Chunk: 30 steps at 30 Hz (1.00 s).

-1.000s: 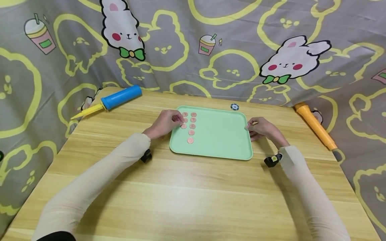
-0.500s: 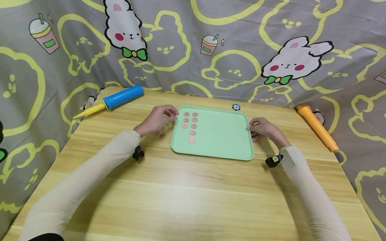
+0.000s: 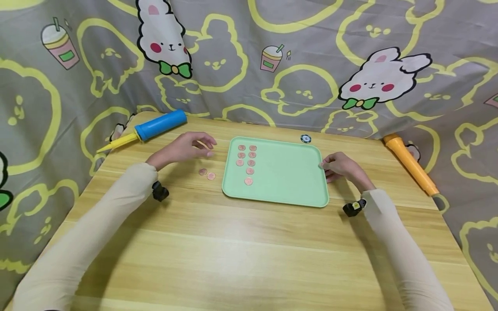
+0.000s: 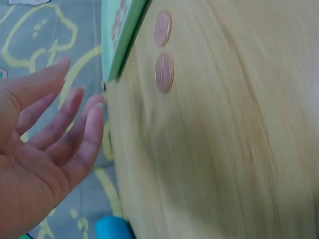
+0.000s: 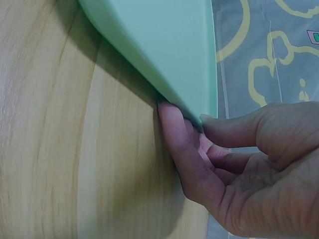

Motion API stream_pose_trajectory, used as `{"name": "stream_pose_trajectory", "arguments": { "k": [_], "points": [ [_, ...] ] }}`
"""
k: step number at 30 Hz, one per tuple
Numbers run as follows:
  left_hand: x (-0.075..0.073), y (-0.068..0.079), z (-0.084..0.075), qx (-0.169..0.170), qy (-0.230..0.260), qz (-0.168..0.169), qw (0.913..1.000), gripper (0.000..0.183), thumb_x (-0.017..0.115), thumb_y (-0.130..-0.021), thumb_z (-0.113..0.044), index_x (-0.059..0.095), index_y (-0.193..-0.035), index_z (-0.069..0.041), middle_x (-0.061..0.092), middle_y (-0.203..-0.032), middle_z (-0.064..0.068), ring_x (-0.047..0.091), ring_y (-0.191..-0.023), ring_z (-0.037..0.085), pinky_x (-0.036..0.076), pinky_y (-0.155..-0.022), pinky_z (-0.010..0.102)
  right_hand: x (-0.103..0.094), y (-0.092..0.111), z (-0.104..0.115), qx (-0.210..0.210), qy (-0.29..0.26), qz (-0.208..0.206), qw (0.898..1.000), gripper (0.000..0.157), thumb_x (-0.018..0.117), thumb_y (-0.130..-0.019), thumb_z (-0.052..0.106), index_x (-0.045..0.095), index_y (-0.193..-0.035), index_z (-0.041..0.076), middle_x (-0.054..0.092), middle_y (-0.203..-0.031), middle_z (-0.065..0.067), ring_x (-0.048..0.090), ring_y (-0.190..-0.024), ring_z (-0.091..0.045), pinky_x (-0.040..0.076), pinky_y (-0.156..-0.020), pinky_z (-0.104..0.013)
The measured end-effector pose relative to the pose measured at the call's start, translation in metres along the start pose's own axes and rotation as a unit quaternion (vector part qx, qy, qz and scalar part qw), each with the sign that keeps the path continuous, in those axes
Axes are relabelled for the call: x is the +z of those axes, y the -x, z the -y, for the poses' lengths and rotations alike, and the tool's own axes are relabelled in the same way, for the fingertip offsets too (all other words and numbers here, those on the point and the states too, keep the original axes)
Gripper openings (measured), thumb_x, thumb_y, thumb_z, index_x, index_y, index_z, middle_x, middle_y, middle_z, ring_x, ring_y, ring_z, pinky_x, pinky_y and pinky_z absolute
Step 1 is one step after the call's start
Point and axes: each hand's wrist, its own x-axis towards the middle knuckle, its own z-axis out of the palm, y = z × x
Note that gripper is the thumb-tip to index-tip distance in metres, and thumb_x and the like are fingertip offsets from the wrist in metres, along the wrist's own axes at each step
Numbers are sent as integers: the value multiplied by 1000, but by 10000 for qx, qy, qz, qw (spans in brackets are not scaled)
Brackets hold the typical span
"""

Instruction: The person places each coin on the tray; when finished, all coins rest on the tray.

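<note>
A light green tray [image 3: 288, 172] lies on the wooden table, with two columns of copper coins [image 3: 250, 171] on its left part. My right hand [image 3: 339, 167] pinches the tray's right rim, thumb on top and fingers below, as the right wrist view shows. To the left of the tray, my left hand [image 3: 184, 148] hovers over the table with fingers spread and nothing held. Two more copper coins [image 3: 211, 176] lie side by side on the wood below that hand; both also show in the left wrist view, beside the tray's edge [image 4: 118, 50].
A blue and yellow hand pump [image 3: 161, 125] lies at the back left. Behind the tray is a black and white poker chip [image 3: 305, 138]. An orange flashlight-shaped thing [image 3: 410, 164] lies along the right edge. A patterned cloth [image 3: 303, 77] hangs around the table.
My left hand has drawn back left from over the coins on the tray and its fingers have opened. The two loose coins are now uncovered. The right hand stays at the rim.
</note>
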Motion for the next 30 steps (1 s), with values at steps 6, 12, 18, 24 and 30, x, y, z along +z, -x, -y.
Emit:
{"name": "stream_pose_trajectory", "arguments": {
  "k": [6,12,18,24,30],
  "points": [
    [-13,10,11,-316,475,562,9968,45,72,-101,-14,58,-140,3,64,-136,25,66,-122,38,59,-97,50,-1,-1,1,-13,75,-2,10000,22,51,-110,7,52,-117,-13,64,-94,-10,66,-76,-12,64,-74,-32],
    [-14,16,27,-794,911,830,9892,47,73,-100,-12,57,-142,1,62,-138,26,69,-114,30,64,-84,46,-1,-1,1,-51,31,14,10000,21,52,-110,8,52,-116,-12,64,-91,-9,66,-75,-12,64,-71,-31],
    [0,21,30,-650,490,1296,9882,51,79,-95,-14,60,-141,0,67,-123,22,69,-95,24,63,-77,36,-2,-2,1,-35,75,75,9999,21,52,-110,8,50,-116,-12,62,-92,-10,67,-73,-12,64,-70,-32],
    [6,20,26,-635,227,1166,9909,39,81,-93,-9,66,-127,0,66,-103,18,64,-83,24,61,-69,33,0,-1,-1,-107,47,14,9999,21,52,-109,8,48,-118,-11,61,-95,-11,67,-74,-13,65,-70,-33],
    [8,18,21,-858,203,1092,9901,23,77,-96,-9,68,-115,0,63,-99,15,63,-79,22,63,-68,35,0,-3,-3,-97,23,-6,10000,20,52,-109,7,48,-116,-11,61,-94,-11,67,-74,-14,65,-70,-34]
  ]
}}
